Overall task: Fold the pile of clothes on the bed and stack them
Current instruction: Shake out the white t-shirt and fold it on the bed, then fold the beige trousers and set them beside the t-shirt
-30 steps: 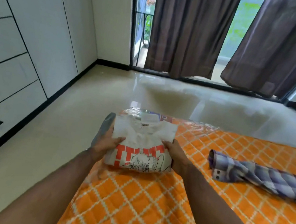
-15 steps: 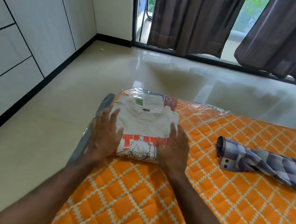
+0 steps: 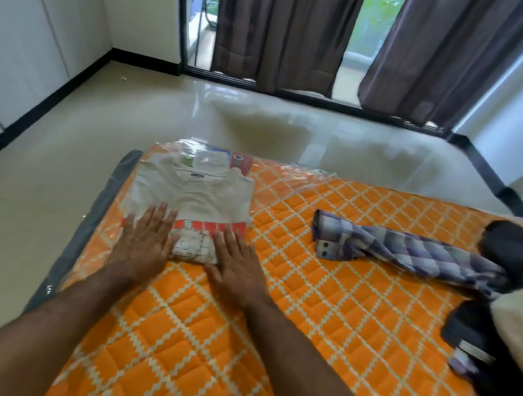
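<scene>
My left hand point(image 3: 145, 241) lies flat, palm down, fingers straight and slightly spread, on the near left part of the folded white T-shirt point(image 3: 197, 195). It grips nothing; it only presses. The forearm runs back toward me across the orange quilted bed point(image 3: 321, 308). Just left of this hand the bed's grey edge point(image 3: 97, 217) drops to the pale tiled floor point(image 3: 32, 197), so there is little bed to that side and open floor beyond, up to the white cupboards point(image 3: 14, 25).

The T-shirt sits at the bed's far left corner, collar away from me, its red and black print showing between my hands. Clear plastic wrap point(image 3: 211, 158) lies under and beyond its far edge.

My right hand point(image 3: 237, 262) is also flat and open, fingers straight, resting on the shirt's near right corner and partly on the quilt.

Right of the shirt is bare quilt, then a rolled plaid shirt point(image 3: 408, 252) lying well apart from it. At the far right edge is the pile of clothes point(image 3: 512, 323), dark and cream pieces heaped together and unfolded.
</scene>
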